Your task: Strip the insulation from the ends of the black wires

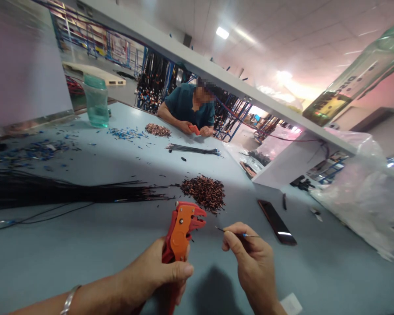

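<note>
Wire stripper and short wire held up over a blue-grey table

An orange and red wire stripper (180, 234) is gripped in the left hand (169, 267), its head raised and its open mouth turned toward the right hand (251, 258). A thin dark wire (220, 229) is pinched between the thumb and fingers of the right hand, its tip apart from the tool. Just beyond the tool, a pile of small copper-and-black pieces (203, 192) is heaped on the table (315, 280). A long bundle of black wires (68, 192) is laid out on the left, with blue-tipped scraps (46, 151) scattered behind it. A dark phone (277, 222) is seen lying to the right of the pile. Across the table, a red tool (194, 129) is held by another person (190, 107).
</note>
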`<action>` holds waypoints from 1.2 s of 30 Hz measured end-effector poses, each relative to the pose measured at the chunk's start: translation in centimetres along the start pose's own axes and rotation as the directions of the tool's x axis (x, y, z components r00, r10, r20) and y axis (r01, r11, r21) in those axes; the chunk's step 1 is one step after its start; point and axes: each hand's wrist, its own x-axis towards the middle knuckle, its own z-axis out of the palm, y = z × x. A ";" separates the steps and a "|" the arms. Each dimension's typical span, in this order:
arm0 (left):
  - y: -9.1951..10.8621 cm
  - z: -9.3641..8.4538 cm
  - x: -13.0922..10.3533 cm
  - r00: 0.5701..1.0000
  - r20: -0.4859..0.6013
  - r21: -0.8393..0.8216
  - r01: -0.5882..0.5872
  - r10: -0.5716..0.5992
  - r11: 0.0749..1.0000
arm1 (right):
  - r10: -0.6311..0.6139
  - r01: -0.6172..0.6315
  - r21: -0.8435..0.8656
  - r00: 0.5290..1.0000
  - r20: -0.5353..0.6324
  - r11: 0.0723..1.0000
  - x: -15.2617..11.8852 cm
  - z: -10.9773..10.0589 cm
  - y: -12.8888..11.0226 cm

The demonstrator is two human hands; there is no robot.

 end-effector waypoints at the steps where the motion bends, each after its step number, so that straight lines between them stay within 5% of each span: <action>1: 0.0 -0.1 0.0 1.000 0.011 0.005 -0.008 0.008 1.000 | 0.005 -0.005 -0.005 1.000 0.003 1.000 0.0 0.0 0.0; 19: 0.7 0.1 -0.3 0.980 0.199 -0.021 0.014 -0.009 1.000 | -0.146 0.150 -0.007 0.972 0.185 0.989 -0.7 1.1 -1.0; 27: 1.2 0.9 -0.5 0.994 0.063 0.122 -0.096 0.089 0.988 | -0.284 0.296 -0.072 0.948 0.141 0.952 -1.1 1.3 -1.5; 31: 1.2 0.6 -0.8 0.932 -0.091 0.491 -0.265 0.351 0.830 | -0.246 0.249 -0.018 0.964 0.097 0.968 -1.4 1.4 -1.1; 36: 0.9 0.1 -0.9 0.821 0.052 0.761 -0.401 0.568 0.510 | -0.096 0.086 0.116 0.992 0.084 0.989 -2.0 1.9 -0.3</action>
